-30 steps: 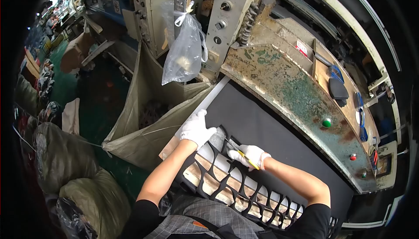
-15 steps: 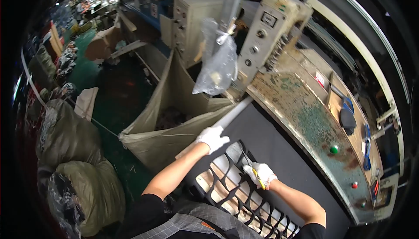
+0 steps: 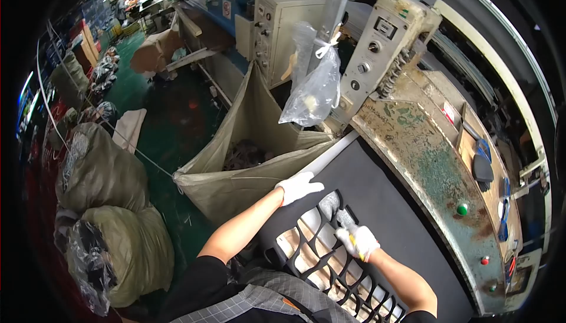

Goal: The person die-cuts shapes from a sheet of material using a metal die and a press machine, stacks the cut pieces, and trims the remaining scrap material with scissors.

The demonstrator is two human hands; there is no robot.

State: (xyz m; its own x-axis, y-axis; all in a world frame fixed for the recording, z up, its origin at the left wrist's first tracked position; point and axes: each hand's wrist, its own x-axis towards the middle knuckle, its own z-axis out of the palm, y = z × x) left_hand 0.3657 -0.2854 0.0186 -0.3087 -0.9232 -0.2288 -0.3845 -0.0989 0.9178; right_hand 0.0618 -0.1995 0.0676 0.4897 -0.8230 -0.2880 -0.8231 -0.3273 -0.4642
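My left hand point(image 3: 300, 188), in a white glove, lies on the far left edge of a black sheet point(image 3: 377, 190) with its fingers stretched out. Closed around yellow-handled scissors point(image 3: 354, 241) is my right hand point(image 3: 364, 242), also gloved; the blades are blurred. It is over the upper end of a black lattice point(image 3: 321, 246), the part of the sheet with large curved openings. Pale board and a white roller show through these holes. A grey piece point(image 3: 332, 204) lies by the lattice's top corner, just beyond my right hand.
A beige cloth bin point(image 3: 236, 184) with dark scraps inside hangs open beyond my left hand. Stuffed sacks point(image 3: 127, 258) stand on the green floor. To the right runs a worn machine bed point(image 3: 413, 140) with a control box point(image 3: 374, 46). A clear plastic bag point(image 3: 312, 96) hangs from a post.
The view has shifted, so the scene sits slightly further right. My right hand has turned, and the scissors' blades no longer show clearly. My left hand stays at the sheet's edge.
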